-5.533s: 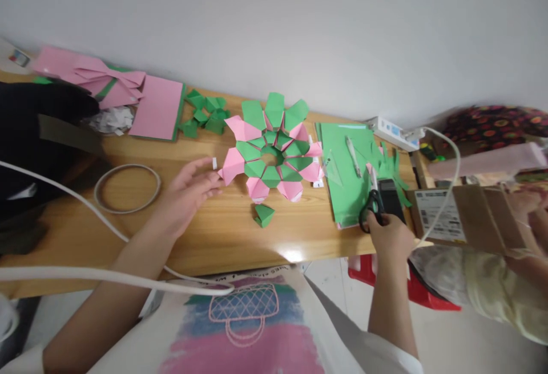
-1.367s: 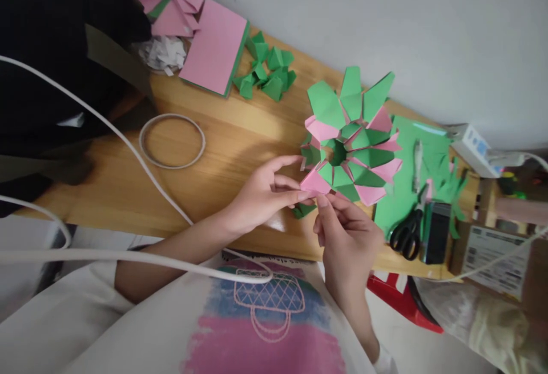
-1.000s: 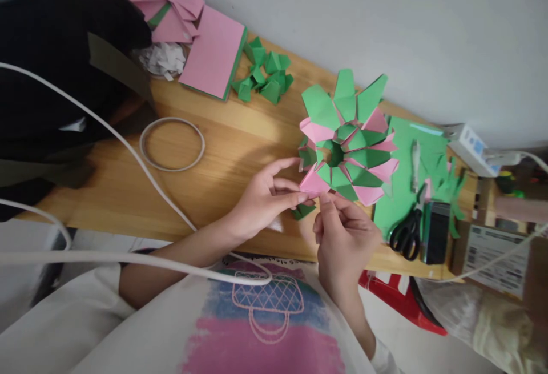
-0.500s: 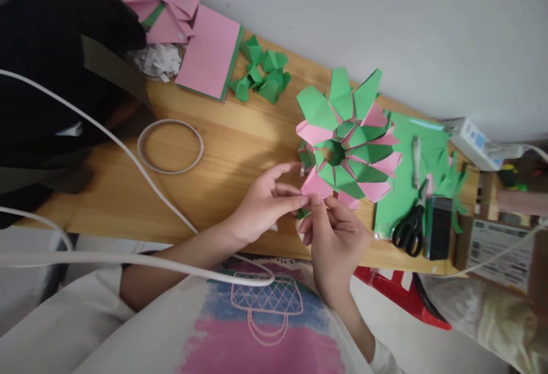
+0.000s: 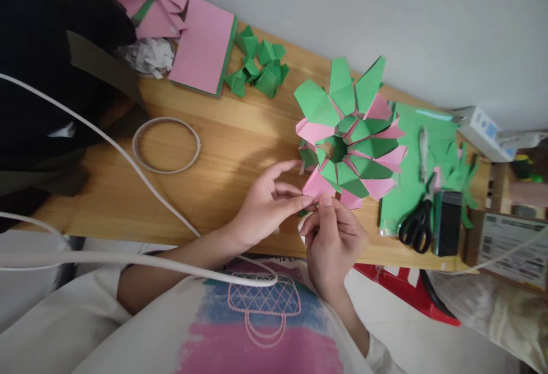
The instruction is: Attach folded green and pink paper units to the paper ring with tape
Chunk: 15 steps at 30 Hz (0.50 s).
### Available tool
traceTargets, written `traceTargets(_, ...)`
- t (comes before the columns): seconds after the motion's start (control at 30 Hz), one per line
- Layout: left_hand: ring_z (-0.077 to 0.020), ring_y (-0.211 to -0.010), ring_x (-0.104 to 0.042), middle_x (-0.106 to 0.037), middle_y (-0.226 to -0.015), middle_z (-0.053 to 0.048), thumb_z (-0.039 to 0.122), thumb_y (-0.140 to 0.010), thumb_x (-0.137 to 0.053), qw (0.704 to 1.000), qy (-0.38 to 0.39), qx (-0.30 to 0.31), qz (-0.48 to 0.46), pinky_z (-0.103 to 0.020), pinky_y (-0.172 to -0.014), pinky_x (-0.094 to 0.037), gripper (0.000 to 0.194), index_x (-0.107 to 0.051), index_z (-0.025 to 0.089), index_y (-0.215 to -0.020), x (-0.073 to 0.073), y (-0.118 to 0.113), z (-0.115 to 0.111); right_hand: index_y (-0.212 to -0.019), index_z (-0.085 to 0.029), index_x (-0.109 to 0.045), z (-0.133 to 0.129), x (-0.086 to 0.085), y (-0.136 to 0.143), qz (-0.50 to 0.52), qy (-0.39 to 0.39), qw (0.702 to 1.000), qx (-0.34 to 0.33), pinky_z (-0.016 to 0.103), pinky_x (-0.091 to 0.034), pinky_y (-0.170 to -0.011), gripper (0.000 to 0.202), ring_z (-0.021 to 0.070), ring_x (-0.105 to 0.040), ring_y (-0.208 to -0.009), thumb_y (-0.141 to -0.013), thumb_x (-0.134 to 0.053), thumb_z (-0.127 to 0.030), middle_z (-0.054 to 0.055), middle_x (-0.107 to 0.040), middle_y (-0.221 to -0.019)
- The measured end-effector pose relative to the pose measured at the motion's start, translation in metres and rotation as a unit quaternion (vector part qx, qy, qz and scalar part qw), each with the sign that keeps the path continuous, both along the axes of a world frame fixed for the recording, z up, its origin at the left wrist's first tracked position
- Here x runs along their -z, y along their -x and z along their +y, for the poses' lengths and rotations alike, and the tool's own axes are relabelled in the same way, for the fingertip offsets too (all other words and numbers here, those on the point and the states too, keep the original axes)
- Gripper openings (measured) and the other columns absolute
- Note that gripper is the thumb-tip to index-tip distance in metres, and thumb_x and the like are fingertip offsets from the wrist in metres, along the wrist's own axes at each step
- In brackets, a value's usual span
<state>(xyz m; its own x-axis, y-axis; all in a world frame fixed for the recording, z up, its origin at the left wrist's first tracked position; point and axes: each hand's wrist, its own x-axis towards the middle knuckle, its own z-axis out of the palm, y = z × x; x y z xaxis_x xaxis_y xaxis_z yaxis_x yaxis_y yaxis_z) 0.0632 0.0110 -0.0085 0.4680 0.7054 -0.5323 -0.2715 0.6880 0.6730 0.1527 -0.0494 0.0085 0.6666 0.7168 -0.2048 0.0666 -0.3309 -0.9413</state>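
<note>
A round paper flower of folded green and pink petals (image 5: 372,148) with a hole in its middle is in front of me, over the wooden table. At its near left edge, my left hand (image 5: 268,202) pinches a pink petal between thumb and fingers. Just to the right, my right hand (image 5: 336,237) is closed, its thumb and forefinger pressed together at the lower edge of the same petal. Whether a small piece lies between its fingertips is hidden. Behind the flower to the left lie several small folded green pieces (image 5: 268,68).
Pink and green sheets (image 5: 203,43) and crumpled white scraps (image 5: 152,56) lie back left. A tape ring (image 5: 137,144) is on the table (image 5: 222,128). Black scissors (image 5: 417,225), a dark box (image 5: 447,231) and a green sheet (image 5: 396,205) sit right. A white cable (image 5: 171,268) crosses in front.
The view has shifted slightly. My right hand has moved a little down, and its fingertips are slightly farther right of my left thumb. My left hand keeps its pinch on the flower.
</note>
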Motion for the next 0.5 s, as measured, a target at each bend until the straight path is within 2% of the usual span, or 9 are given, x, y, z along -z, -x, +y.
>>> traceTargets(0.27,-0.0126,-0.061,-0.065,-0.07,-0.068,0.003,0.02,-0.066,-0.082,1.0,-0.016,0.02,0.008,-0.022,-0.06,-0.049,0.075,-0.048,0.016,-0.134,0.0005,0.0017,0.0017,-0.063,-0.019,-0.057,-0.0008,0.001,-0.0028,-0.023,0.008,0.999,-0.029,0.021,-0.032,-0.037,0.037,0.0069,-0.042,-0.033,-0.091,-0.057,-0.043,-0.007,-0.049,-0.038)
traceTargets(0.4,-0.012,-0.064,-0.066,-0.07,-0.068,0.003,0.018,-0.064,-0.084,0.999,-0.007,0.03,-0.017,-0.021,-0.065,-0.05,0.085,-0.044,0.014,-0.139,0.0016,0.0029,0.003,-0.068,-0.018,-0.06,-0.0005,0.0007,-0.0028,-0.008,0.005,1.0,-0.02,0.02,-0.03,-0.037,0.032,0.007,-0.04,-0.033,-0.089,-0.06,-0.042,-0.008,-0.05,-0.039)
traceTargets(0.5,-0.0116,-0.068,-0.067,-0.071,-0.072,0.002,0.017,-0.067,-0.082,0.999,-0.005,0.033,-0.008,-0.02,-0.066,-0.05,0.082,-0.043,0.015,-0.139,0.0009,0.003,0.0042,-0.067,-0.017,-0.061,-0.0007,0.0004,-0.0036,-0.014,0.014,1.0,-0.023,0.02,-0.03,-0.037,0.034,0.0068,-0.039,-0.033,-0.089,-0.06,-0.043,-0.008,-0.049,-0.039)
